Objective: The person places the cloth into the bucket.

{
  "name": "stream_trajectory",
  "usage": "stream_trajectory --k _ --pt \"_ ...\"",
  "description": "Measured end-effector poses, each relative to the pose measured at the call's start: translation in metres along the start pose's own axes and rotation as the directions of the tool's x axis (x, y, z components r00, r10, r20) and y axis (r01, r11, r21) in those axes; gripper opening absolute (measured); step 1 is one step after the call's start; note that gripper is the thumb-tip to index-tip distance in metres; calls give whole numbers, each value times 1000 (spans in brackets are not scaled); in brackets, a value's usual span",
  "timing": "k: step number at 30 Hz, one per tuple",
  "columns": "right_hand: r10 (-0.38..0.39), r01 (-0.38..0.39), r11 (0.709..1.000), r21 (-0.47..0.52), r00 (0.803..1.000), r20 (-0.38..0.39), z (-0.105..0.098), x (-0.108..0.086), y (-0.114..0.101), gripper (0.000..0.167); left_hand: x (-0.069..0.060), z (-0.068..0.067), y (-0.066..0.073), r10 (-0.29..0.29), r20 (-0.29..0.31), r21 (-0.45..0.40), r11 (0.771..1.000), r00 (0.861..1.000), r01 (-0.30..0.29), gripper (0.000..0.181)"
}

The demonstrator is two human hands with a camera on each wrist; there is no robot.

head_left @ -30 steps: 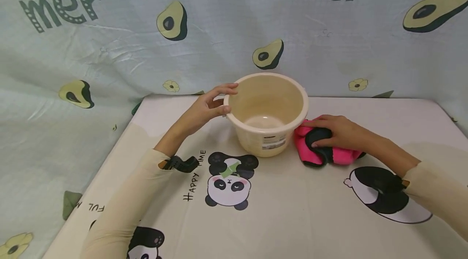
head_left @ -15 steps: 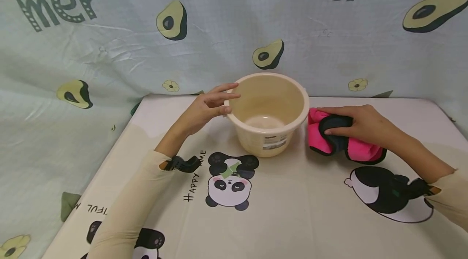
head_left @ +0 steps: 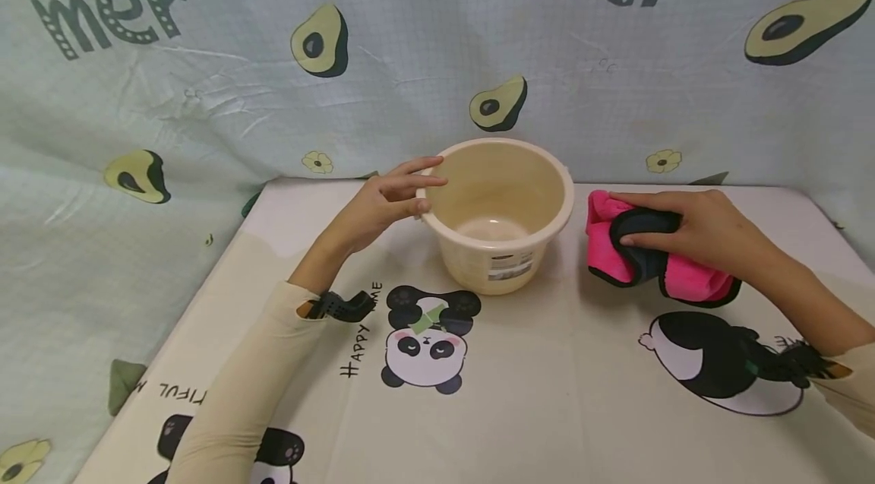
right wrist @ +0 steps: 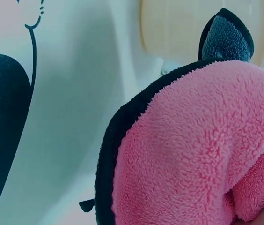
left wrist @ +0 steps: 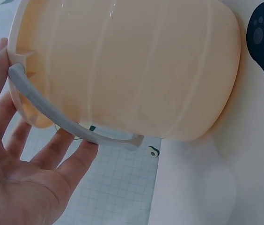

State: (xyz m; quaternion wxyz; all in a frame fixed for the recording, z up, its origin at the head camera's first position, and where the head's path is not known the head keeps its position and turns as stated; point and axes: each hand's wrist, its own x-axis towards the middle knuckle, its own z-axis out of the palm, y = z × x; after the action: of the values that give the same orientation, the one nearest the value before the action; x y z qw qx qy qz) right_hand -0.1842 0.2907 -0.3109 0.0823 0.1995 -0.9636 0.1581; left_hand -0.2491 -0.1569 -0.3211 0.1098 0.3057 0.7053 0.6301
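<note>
A cream bucket (head_left: 468,260) stands upright on the printed tabletop (head_left: 526,393), its mouth facing up and a label (head_left: 510,266) at 6 o'clock on its wall. The left hand (head_left: 377,201) grasps the rim at 9 o'clock, fingertips reaching over the edge and thumb against it; in the left wrist view a greyish handle (left wrist: 64,117) crosses in front of the fingers. The right hand (head_left: 707,229) grasps a folded pink and dark-grey cloth (head_left: 645,252) with black edging, its thumb on the grey fold. The cloth is between 3 and 4 o'clock from the bucket, near but apart from it; whether its lower edge touches the tabletop I cannot tell. A panda print (head_left: 427,340) lies at 7 o'clock from the bucket, and an avocado-patterned backdrop (head_left: 410,36) hangs at 12.
</note>
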Motion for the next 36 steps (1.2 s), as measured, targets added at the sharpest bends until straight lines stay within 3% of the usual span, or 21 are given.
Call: stream_trajectory --k 9,24,32,36 --pt "22 -21 1000 17 998 -54 -9 0 -5 64 -1 0 1 -9 -2 0 1000 1000 9 46" --pt "-83 83 997 -9 987 -138 -23 5 -16 69 -2 0 1 0 -5 -23 1000 1000 0 44" --pt "-35 32 999 -24 991 -130 -35 6 -23 67 -1 -1 2 -32 -4 -3 999 999 32 44" --pt "-66 60 997 -47 987 -147 -47 12 -27 68 0 -2 5 -51 -5 15 999 999 51 42"
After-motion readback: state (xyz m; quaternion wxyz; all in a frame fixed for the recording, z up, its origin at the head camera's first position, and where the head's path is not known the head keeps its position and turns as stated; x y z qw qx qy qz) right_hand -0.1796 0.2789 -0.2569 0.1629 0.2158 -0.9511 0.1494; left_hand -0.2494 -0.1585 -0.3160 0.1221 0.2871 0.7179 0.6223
